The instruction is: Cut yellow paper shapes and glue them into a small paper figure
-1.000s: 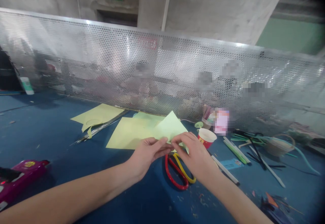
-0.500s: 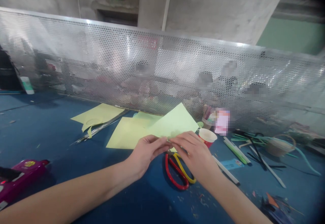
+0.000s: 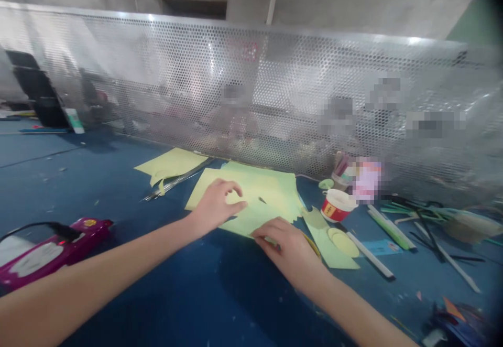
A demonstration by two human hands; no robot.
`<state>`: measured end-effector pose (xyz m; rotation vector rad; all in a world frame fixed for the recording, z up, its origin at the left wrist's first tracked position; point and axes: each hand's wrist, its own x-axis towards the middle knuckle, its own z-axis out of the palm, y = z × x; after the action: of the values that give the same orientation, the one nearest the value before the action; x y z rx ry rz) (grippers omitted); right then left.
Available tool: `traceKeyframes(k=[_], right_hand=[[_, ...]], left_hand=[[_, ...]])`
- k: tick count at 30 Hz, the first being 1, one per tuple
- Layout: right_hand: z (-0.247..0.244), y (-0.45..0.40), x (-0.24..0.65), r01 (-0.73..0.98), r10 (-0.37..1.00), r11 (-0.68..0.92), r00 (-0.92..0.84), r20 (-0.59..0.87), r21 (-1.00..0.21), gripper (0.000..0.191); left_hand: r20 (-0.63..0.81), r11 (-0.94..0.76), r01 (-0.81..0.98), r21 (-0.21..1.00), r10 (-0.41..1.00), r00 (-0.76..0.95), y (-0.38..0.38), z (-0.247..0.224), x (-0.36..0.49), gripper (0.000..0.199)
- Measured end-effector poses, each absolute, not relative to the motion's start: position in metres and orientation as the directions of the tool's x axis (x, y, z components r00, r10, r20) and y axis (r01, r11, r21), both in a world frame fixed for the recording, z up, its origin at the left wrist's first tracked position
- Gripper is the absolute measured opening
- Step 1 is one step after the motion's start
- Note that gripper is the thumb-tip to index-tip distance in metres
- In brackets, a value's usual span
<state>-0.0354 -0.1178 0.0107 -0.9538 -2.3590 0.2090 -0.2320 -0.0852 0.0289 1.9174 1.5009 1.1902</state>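
Over the pale yellow paper [image 3: 201,183], my left hand [image 3: 214,208] is open, its thumb and curled fingers apart with nothing between them. My right hand [image 3: 288,247] has its fingertips closed at the near edge of a light green paper sheet [image 3: 241,226]. A small dark mark or slit [image 3: 262,199] shows on the sheet; which cannot be told. Part of the scissors' yellow handle [image 3: 313,245] shows beside my right hand, the rest hidden. To the right lie a green paper offcut [image 3: 320,234] and a round yellow-green paper piece [image 3: 343,242].
A red and white paper cup [image 3: 338,205] stands behind the offcut. White and green sticks [image 3: 389,226] lie to the right. A purple glue-gun-like device [image 3: 58,255] with a black cord is at left. Cut yellow paper [image 3: 173,163] and a perforated metal screen [image 3: 176,85] are behind.
My hands have come apart, the left opening and moving left. The green sheet has dropped from a raised tilt to lie flatter. The view has turned left and down.
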Motion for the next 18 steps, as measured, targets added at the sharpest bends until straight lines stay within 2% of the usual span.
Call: traceKeyframes(k=[1, 2, 4, 6, 12, 18], right_hand=[[0.005, -0.120, -0.038, 0.573, 0.665, 0.745, -0.597, 0.449, -0.341, 0.014], [0.000, -0.123, -0.041, 0.561, 0.653, 0.756, -0.616, 0.441, -0.337, 0.014], [-0.007, -0.126, -0.043, 0.546, 0.642, 0.767, -0.638, 0.426, -0.338, 0.015], [-0.012, -0.129, -0.043, 0.547, 0.646, 0.763, -0.646, 0.406, -0.344, 0.014], [-0.013, -0.131, -0.042, 0.559, 0.665, 0.747, -0.635, 0.393, -0.360, 0.014], [-0.014, -0.132, -0.042, 0.553, 0.680, 0.733, -0.610, 0.406, -0.396, 0.015]], left_hand=[[0.342, -0.401, 0.637, 0.658, 0.913, 0.221, -0.088, 0.032, -0.236, 0.013], [0.238, -0.449, 0.654, 0.609, 0.890, 0.390, -0.091, 0.035, -0.239, 0.007], [0.030, -0.462, 0.666, 0.585, 0.833, 0.552, -0.101, 0.037, -0.241, 0.003], [-0.060, -0.443, 0.680, 0.584, 0.812, 0.581, -0.110, 0.035, -0.240, 0.007], [0.002, -0.510, 0.676, 0.531, 0.799, 0.601, -0.113, 0.025, -0.235, 0.008], [-0.071, -0.549, 0.663, 0.508, 0.741, 0.668, -0.100, 0.027, -0.236, 0.007]])
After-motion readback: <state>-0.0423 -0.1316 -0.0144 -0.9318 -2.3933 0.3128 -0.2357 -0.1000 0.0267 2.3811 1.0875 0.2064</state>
